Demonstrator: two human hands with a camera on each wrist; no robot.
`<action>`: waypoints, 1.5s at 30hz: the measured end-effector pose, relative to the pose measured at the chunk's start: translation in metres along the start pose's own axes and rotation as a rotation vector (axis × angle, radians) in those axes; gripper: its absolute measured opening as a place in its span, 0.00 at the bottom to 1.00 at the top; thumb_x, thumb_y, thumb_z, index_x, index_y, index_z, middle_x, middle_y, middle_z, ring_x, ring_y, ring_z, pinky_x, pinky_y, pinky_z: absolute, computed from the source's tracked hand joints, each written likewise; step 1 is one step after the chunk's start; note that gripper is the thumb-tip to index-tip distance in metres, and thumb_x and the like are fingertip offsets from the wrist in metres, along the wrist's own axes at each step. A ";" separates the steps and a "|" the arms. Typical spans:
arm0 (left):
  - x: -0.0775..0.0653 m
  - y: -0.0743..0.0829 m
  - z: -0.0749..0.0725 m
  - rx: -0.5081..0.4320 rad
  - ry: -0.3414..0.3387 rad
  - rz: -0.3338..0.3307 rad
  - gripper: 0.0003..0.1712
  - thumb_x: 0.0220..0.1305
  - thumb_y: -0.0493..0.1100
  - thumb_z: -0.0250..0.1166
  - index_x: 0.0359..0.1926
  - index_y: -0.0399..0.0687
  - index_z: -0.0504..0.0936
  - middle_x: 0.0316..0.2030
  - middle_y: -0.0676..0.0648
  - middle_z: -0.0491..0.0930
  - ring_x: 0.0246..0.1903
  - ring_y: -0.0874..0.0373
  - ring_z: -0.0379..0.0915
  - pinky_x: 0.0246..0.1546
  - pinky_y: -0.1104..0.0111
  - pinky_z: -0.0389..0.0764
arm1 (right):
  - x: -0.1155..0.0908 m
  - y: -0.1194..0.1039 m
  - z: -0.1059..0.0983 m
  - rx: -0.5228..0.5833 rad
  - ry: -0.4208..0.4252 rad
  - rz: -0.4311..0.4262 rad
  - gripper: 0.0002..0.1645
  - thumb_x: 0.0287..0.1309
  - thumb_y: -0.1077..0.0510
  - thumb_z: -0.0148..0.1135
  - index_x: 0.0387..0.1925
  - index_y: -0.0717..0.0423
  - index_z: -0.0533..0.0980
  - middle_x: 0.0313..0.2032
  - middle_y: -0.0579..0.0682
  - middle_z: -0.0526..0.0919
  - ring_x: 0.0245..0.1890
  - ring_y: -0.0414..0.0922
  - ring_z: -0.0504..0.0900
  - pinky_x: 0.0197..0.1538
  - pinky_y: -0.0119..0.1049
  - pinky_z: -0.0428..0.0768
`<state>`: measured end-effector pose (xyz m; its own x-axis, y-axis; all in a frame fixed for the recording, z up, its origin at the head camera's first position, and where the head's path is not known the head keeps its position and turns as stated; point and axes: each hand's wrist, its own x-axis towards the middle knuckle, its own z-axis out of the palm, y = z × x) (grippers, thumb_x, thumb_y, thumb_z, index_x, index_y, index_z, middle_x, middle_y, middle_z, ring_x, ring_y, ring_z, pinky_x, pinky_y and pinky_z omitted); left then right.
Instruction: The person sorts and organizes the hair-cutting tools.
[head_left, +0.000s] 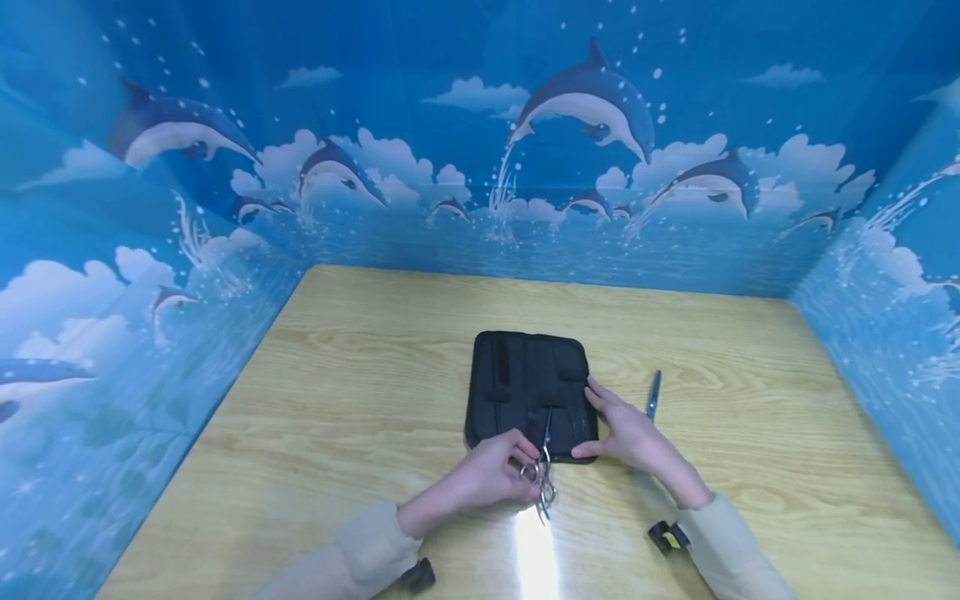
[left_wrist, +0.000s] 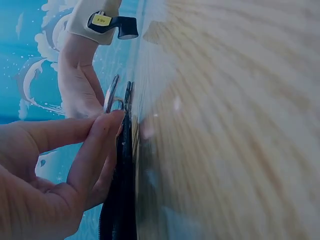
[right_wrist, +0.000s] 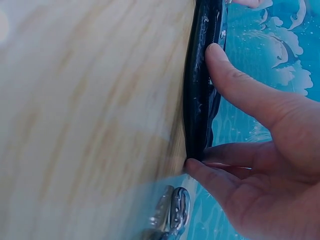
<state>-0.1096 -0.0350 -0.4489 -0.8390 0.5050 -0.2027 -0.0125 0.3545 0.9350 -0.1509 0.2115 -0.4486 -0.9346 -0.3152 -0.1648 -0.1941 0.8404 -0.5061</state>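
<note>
A black zip case (head_left: 525, 367) lies opened flat on the table, with elastic loops and slots inside. My left hand (head_left: 498, 471) pinches the finger rings of silver scissors (head_left: 548, 435) at the case's front edge. Their blades point away from me and run under a loop on the right half. In the left wrist view, thumb and fingertips meet at a metal ring (left_wrist: 111, 94). My right hand (head_left: 630, 433) holds the case's front right corner, thumb on the front edge and fingers along the right side. Another pair of scissors (head_left: 654, 396) lies to the right, its handles hidden behind that hand.
The wood-grain table (head_left: 360, 358) is bordered at the back and sides by blue dolphin-print sheeting (head_left: 420, 100). Black straps (head_left: 667, 537) hang at both wrists, near the tabletop. Glare shines on the table's front part.
</note>
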 end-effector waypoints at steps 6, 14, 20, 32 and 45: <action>0.004 -0.001 0.003 0.027 0.092 0.035 0.17 0.52 0.30 0.76 0.41 0.36 0.79 0.37 0.45 0.85 0.35 0.57 0.85 0.36 0.75 0.84 | 0.000 0.000 0.000 -0.004 -0.006 0.006 0.62 0.48 0.43 0.79 0.73 0.70 0.58 0.77 0.65 0.51 0.72 0.69 0.57 0.69 0.65 0.64; 0.011 0.000 0.001 0.307 0.159 0.122 0.14 0.50 0.35 0.79 0.35 0.42 0.83 0.29 0.52 0.87 0.27 0.67 0.82 0.32 0.79 0.80 | 0.000 -0.001 0.000 -0.010 -0.011 0.001 0.63 0.47 0.43 0.80 0.73 0.71 0.59 0.77 0.65 0.52 0.72 0.69 0.57 0.69 0.65 0.64; 0.014 0.008 0.000 0.535 0.158 0.192 0.13 0.49 0.38 0.80 0.34 0.44 0.85 0.24 0.57 0.85 0.23 0.75 0.76 0.30 0.81 0.77 | 0.000 -0.002 0.000 -0.019 -0.012 0.007 0.63 0.46 0.43 0.80 0.73 0.71 0.59 0.77 0.66 0.52 0.72 0.69 0.58 0.68 0.65 0.66; 0.018 0.019 0.001 0.967 0.214 0.289 0.15 0.46 0.49 0.83 0.29 0.50 0.86 0.25 0.56 0.83 0.23 0.64 0.77 0.20 0.75 0.76 | 0.001 -0.001 0.000 -0.034 -0.016 0.008 0.63 0.46 0.43 0.80 0.73 0.71 0.59 0.77 0.65 0.52 0.71 0.69 0.59 0.67 0.64 0.68; 0.028 0.016 0.004 1.010 0.253 0.312 0.18 0.46 0.55 0.82 0.29 0.51 0.85 0.25 0.56 0.82 0.21 0.65 0.74 0.18 0.78 0.72 | 0.001 0.000 0.000 -0.037 -0.007 0.005 0.64 0.44 0.44 0.81 0.73 0.71 0.58 0.77 0.66 0.52 0.71 0.70 0.60 0.66 0.64 0.68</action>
<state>-0.1313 -0.0117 -0.4409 -0.8168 0.5492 0.1764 0.5768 0.7808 0.2401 -0.1519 0.2106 -0.4491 -0.9337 -0.3134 -0.1732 -0.2000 0.8577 -0.4737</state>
